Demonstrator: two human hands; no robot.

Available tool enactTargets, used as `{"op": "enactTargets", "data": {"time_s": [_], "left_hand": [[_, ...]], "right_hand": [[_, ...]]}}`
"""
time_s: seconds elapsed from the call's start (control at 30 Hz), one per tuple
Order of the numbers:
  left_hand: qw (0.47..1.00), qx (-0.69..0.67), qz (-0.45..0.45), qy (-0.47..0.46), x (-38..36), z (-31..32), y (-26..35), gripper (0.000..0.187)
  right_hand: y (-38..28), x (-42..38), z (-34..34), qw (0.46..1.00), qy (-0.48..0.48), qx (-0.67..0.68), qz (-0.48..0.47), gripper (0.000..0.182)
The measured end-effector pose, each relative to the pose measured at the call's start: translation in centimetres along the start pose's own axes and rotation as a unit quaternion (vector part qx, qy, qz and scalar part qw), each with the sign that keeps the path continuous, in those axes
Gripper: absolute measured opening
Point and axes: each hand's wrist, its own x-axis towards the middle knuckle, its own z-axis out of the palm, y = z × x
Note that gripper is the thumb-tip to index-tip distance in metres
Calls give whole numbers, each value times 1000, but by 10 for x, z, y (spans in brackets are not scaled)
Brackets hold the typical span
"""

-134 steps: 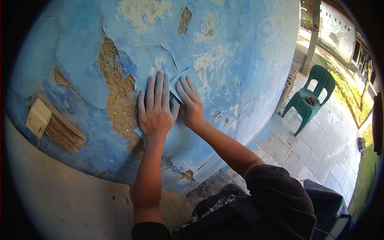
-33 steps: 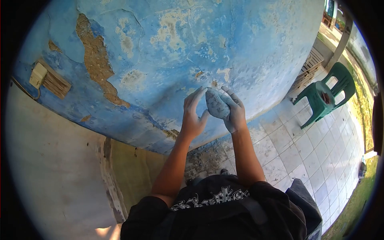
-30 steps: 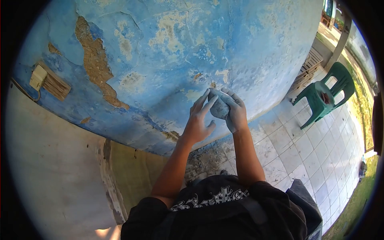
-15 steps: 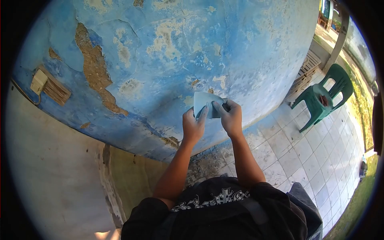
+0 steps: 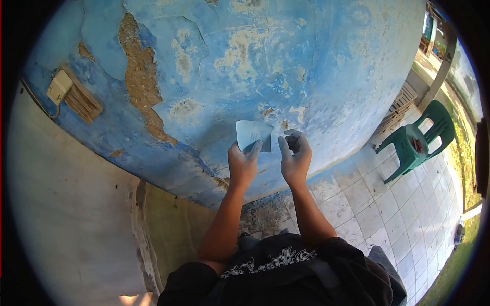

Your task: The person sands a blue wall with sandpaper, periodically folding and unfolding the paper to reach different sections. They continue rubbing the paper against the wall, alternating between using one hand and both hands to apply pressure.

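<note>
My left hand (image 5: 243, 166) grips a light blue-grey sheet of sandpaper (image 5: 251, 133) by its lower edge, thumb in front. Faint printed marks show on the side facing me, and the right part of the sheet looks darker. Just to the right of the sheet is my right hand (image 5: 296, 160), not touching it. Its fingers are loosely curled, with the thumb apart, and the inside of the hand is dark. Pale dust coats both hands. Behind them rises a blue wall (image 5: 214, 102) with peeling, patchy paint.
Bare brown plaster (image 5: 140, 71) shows on the wall's left, near a switch box (image 5: 59, 85) on a wooden block (image 5: 83, 103). A green plastic chair (image 5: 408, 148) stands at right on the tiled floor (image 5: 352, 214), with a small reddish-brown thing (image 5: 417, 146) on its seat. Slatted wood (image 5: 400, 104) leans behind.
My right hand has let go of the sandpaper and moved slightly away to the right. The sheet stays in my left hand, a little further left. The view has shifted slightly.
</note>
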Motion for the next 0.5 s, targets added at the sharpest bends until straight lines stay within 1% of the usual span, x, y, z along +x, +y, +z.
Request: {"op": "enactTargets", "data": {"time_s": [0.03,0.07,0.1,0.13,0.17,0.2,0.23,0.27,0.3,0.33,0.37,0.4,0.43,0.47,0.5], "left_hand": [[999,25,3,26,-2,-9,6,24],[999,29,-3,28,-4,-18,10,24],[999,35,-29,26,0,-27,14,23],[998,40,-50,25,6,-34,16,23],[998,42,-47,27,10,-39,14,23],[999,31,-1,43,14,-40,13,22],[997,20,44,58,17,-41,13,21],[997,21,46,57,21,-43,13,21],[985,74,143,67,26,-43,21,22],[960,124,238,76,29,-43,27,27],[951,142,271,53,28,-45,31,40],[951,135,274,50,29,-45,33,40],[943,124,307,38,31,-44,35,43],[933,112,341,25,34,-45,37,46],[938,110,328,6,35,-47,40,51]], "right_hand": [[-3,-8,9,997,15,-33,-69,22],[-7,-17,16,997,12,-32,-62,22],[-14,-24,23,986,-13,-73,-152,28],[-20,-26,30,962,-35,-111,-246,33],[-25,-32,34,968,-91,-95,-213,42],[-30,-33,43,968,-90,-91,-216,42],[-35,-34,52,984,-93,-18,-152,44],[-39,-36,61,990,-96,54,-86,46],[-39,-35,70,987,-94,128,-24,46],[-41,-31,73,987,-91,127,-26,46],[-43,-25,73,973,-133,184,33,46],[-48,-22,75,951,-173,238,91,47],[-56,-22,82,945,-119,290,96,43],[-62,-19,87,947,-112,286,89,43],[-68,-13,92,916,-87,368,131,41]]}}
